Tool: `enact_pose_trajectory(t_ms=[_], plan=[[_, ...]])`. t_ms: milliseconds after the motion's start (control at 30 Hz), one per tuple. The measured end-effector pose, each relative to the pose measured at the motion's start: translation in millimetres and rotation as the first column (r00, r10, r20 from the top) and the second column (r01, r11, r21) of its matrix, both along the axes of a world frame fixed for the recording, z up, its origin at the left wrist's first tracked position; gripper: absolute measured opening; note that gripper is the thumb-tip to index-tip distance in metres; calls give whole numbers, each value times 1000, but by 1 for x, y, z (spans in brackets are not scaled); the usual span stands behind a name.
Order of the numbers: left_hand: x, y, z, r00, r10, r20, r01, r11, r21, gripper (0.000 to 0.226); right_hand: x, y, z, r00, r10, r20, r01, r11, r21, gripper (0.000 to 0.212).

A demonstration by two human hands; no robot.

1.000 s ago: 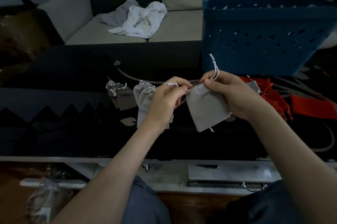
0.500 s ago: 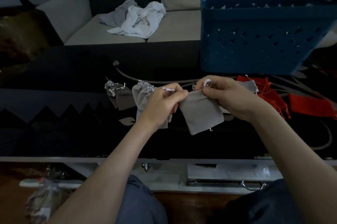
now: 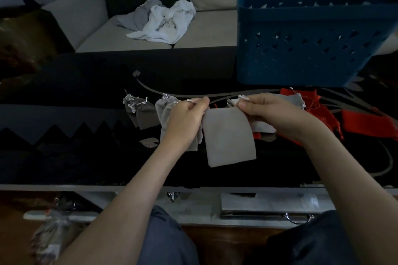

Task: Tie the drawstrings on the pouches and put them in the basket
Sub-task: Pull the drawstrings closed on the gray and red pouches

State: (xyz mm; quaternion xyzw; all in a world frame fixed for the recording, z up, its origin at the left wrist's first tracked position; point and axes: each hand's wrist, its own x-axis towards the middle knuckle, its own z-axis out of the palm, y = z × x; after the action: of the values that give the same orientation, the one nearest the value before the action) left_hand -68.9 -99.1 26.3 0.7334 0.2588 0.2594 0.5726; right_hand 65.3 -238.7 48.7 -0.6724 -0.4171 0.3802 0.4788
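A grey drawstring pouch [image 3: 228,137] hangs flat between my hands above the black table [image 3: 86,96]. My left hand [image 3: 185,120] pinches its top left corner and a white cord end. At the top right corner, my right hand [image 3: 273,113] pinches the pouch with white cord ends showing at the fingertips. The blue basket [image 3: 305,49] stands behind my right hand. Other grey pouches [image 3: 142,111] lie left of my hands, and red pouches [image 3: 323,113] lie to the right.
A sofa with crumpled white and grey cloth [image 3: 161,21] runs behind the table. The table's front edge [image 3: 64,187] is close to my knees, with a lower shelf [image 3: 258,206] beneath it holding flat items.
My hands have moved apart, stretching the pouch's top flat. The pouch now hangs straighter and lower; the cord loop that stood above my right hand has been pulled in.
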Motion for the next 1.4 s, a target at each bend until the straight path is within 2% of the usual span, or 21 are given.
enact_pose_trajectory(t_ms=[133,267,333,400,567,633,733,933,1033,1100,1167,1233,1267,1333,1400], plan=[[2,0,0,1000,-14,10,15,992,-126,46,3,6,-6,987,-140,-84,145,988,56,30],[0,2,-2,995,-55,86,74,970,-232,46,10,11,-16,968,-245,-45,248,966,68,30],[0,3,-3,994,-68,90,88,966,-245,47,9,12,-20,965,-247,-88,253,965,72,32],[1,4,-4,995,-66,71,82,964,-252,48,8,12,-20,944,-251,-216,277,956,101,36],[0,4,1,981,19,195,75,882,-465,53,8,15,-19,856,-258,-449,393,888,239,33],[0,3,4,965,44,258,103,842,-530,55,8,18,-18,805,-250,-538,432,868,243,38],[0,3,8,941,96,326,140,766,-628,55,9,19,-18,767,-291,-572,487,845,222,47],[1,1,12,952,112,285,113,737,-666,56,7,19,-13,659,-169,-732,555,767,322,43],[5,-2,13,951,72,302,164,709,-686,60,3,20,-10,732,-169,-660,513,775,371,39],[7,-4,12,956,39,290,175,718,-674,49,0,19,-7,822,-158,-548,431,801,415,35],[7,-8,10,975,-2,223,141,781,-609,28,-5,17,-5,886,-114,-450,328,839,435,32],[5,-14,10,984,-73,165,145,864,-481,17,-11,15,-3,916,-56,-397,235,877,419,35],[3,-17,12,980,-123,156,178,892,-415,19,-14,15,-3,931,-34,-363,193,891,411,36],[-1,-23,16,960,-240,145,274,914,-299,42,-20,16,-3,957,-25,-290,140,912,386,34],[-3,-28,18,938,-332,98,343,927,-148,42,-27,18,-2,966,-35,-257,127,928,350,31]])
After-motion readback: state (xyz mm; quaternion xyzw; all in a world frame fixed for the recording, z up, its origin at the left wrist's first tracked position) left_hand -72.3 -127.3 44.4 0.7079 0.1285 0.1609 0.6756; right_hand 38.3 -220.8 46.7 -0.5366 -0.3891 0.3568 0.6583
